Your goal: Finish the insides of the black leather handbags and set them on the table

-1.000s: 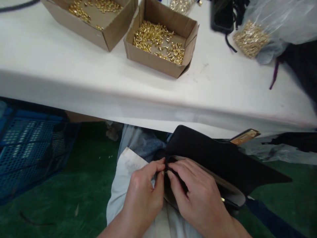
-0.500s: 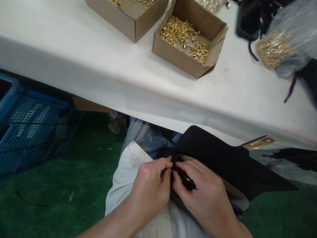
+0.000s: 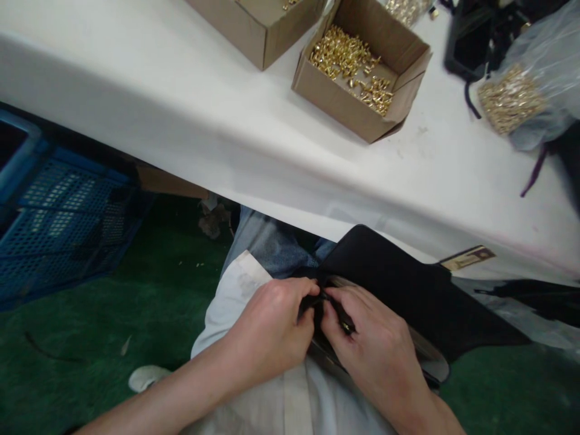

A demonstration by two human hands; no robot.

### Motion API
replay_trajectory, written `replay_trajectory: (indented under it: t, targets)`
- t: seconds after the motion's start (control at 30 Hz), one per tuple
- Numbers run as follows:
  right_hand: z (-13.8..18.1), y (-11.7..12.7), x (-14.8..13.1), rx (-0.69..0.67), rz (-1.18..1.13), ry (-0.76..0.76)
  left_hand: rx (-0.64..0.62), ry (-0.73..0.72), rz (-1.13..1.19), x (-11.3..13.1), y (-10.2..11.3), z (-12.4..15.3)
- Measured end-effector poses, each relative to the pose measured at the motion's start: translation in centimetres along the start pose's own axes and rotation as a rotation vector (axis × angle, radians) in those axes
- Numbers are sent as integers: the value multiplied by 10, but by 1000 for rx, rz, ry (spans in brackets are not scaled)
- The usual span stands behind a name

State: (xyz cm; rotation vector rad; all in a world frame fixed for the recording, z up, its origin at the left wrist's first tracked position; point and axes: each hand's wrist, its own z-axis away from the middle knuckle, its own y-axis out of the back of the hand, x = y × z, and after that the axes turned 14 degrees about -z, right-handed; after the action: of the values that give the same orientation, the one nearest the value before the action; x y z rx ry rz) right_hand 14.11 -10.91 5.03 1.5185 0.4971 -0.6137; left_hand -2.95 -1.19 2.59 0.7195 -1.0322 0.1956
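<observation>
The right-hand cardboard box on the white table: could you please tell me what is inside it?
Small gold fittings lie in the cardboard box, with bare patches of its bottom between them. Anything beneath the heap is covered, so I cannot tell.

Bag [image 3: 389,284] smooth, matt, leather-like; small fittings [image 3: 339,51] glossy metal; box [image 3: 335,99] matt cardboard; crate [image 3: 86,168] plastic.

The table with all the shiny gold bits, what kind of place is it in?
Probably a workshop: an open cardboard box holds little gold pieces, a plastic bag holds more, and the left hand and right hand hold what looks like a black bag.
</observation>
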Motion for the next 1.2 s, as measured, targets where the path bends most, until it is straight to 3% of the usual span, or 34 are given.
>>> replay_trajectory:
  t: [0.47, 0.87, 1.03, 1.2]
  targets:
    - [-10, 9, 1, -103, -253, -417, 29, 42, 19, 0, -8, -24]
    - [-7, 5, -7, -103, -240, -453, 105, 30, 49, -2, -17, -12]
    - [3, -1, -7, -9, -180, -412, 231, 7, 123, -4, -28, -1]
    - [10, 0, -7, 47, -117, -410, 388, -128, 88, -6, -40, 8]
